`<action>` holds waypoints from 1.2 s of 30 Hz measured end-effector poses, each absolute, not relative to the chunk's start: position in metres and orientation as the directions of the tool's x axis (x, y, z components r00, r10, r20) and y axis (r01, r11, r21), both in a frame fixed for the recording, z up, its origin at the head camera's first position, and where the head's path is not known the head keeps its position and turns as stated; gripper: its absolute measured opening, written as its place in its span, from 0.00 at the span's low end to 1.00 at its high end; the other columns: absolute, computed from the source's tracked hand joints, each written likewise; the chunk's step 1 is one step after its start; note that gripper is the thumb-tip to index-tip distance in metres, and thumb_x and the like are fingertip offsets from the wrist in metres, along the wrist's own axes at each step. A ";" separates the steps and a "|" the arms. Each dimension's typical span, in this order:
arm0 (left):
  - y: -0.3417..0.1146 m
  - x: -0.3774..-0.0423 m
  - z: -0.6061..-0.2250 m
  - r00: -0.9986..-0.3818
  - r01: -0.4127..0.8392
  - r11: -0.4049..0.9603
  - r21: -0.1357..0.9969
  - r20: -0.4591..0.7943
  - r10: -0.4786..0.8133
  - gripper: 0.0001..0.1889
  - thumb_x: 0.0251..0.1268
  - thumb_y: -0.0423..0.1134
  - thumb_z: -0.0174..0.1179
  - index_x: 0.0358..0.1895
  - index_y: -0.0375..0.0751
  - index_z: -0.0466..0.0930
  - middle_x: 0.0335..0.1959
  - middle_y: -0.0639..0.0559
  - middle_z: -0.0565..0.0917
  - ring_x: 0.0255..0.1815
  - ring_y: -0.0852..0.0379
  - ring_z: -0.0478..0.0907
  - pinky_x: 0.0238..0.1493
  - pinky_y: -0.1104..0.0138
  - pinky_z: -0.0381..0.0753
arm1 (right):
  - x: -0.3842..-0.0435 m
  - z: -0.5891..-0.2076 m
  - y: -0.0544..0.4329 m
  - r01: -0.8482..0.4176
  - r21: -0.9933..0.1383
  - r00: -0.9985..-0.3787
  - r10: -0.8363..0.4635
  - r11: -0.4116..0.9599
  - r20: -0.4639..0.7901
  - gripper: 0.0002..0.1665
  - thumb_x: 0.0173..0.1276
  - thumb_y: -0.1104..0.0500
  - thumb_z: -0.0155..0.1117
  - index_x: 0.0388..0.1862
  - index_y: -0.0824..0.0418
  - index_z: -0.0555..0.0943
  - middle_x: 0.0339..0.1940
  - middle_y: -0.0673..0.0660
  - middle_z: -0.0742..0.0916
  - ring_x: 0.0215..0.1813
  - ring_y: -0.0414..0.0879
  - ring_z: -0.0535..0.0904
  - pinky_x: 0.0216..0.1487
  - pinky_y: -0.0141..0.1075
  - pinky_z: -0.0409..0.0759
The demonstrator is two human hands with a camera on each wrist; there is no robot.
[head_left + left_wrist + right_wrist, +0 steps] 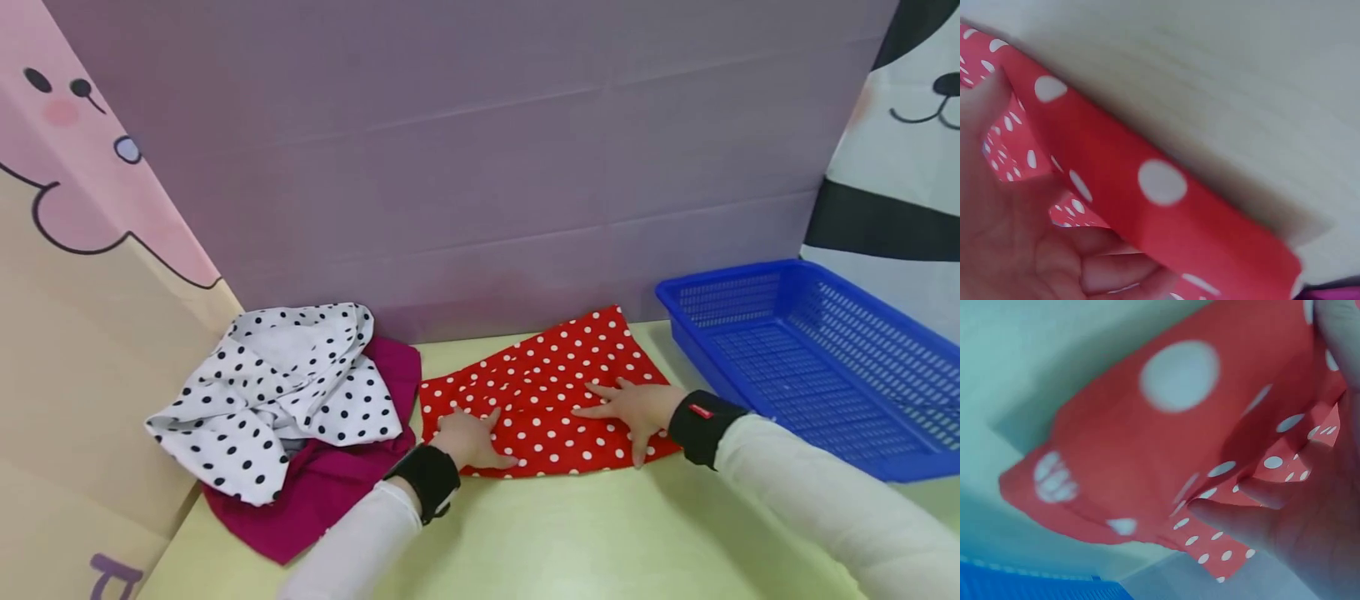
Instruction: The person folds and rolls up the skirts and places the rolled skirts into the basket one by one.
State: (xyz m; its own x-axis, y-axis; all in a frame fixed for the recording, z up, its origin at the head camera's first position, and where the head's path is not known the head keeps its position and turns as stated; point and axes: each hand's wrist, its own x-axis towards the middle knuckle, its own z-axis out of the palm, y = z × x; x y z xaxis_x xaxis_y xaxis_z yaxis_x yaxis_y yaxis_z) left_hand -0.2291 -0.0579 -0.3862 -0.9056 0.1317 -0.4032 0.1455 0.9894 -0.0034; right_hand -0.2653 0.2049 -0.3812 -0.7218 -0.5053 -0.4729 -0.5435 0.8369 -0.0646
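Mauve backdrop behind, pale tabletop below: from my head view, the red polka-dot cloth lies near the back edge, magenta cloth towards the left, perforated plastic blue basket at the right. My left hand and right hand spread over the red, gripping nothing; smoothing, I'd judge, and next calls for even pressure. Left wrist: soft, rounded front fold. Right wrist: floppy, layered corner, fingers splayed.

A dotted white cloth lies crumpled on a magenta cloth at lower left; a blue basket is at lower right. A mauve wall fills the upper middle, a pink cartoon figure the upper left, a black-and-white drawing the upper right.
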 end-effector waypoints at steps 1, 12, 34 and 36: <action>-0.055 -0.228 -0.386 -0.905 0.157 0.987 -0.027 -0.405 0.133 0.46 0.50 0.65 0.62 0.73 0.60 0.55 0.56 0.40 0.74 0.59 0.44 0.69 0.56 0.52 0.74 | -0.267 -0.381 0.205 -0.558 -0.044 -0.721 -0.510 0.829 -0.469 0.59 0.40 0.49 0.80 0.73 0.42 0.60 0.75 0.63 0.59 0.70 0.71 0.56 0.58 0.60 0.71; -0.030 -0.209 -0.378 -0.880 0.295 0.943 -0.157 -0.428 0.204 0.38 0.48 0.62 0.66 0.64 0.49 0.71 0.34 0.54 0.80 0.39 0.57 0.73 0.46 0.66 0.76 | -0.282 -0.374 0.206 -0.694 0.283 -0.712 -0.576 0.662 -0.401 0.60 0.39 0.54 0.81 0.71 0.36 0.60 0.73 0.59 0.65 0.63 0.61 0.70 0.53 0.49 0.79; -0.064 -0.224 -0.362 -0.869 0.188 0.969 0.160 -0.432 0.240 0.42 0.46 0.48 0.73 0.69 0.60 0.65 0.64 0.46 0.69 0.60 0.47 0.64 0.50 0.56 0.78 | -0.228 -0.368 0.179 -0.232 -0.403 -0.800 -0.410 0.885 -0.439 0.54 0.51 0.41 0.72 0.73 0.56 0.61 0.73 0.78 0.51 0.69 0.77 0.52 0.61 0.67 0.61; -0.070 -0.227 -0.366 -0.865 0.135 0.975 0.179 -0.459 0.204 0.45 0.44 0.45 0.74 0.70 0.63 0.62 0.68 0.42 0.63 0.62 0.44 0.62 0.47 0.56 0.80 | -0.216 -0.373 0.167 -0.204 -0.411 -0.809 -0.389 0.889 -0.441 0.57 0.49 0.34 0.69 0.73 0.57 0.61 0.72 0.78 0.51 0.68 0.81 0.48 0.59 0.70 0.59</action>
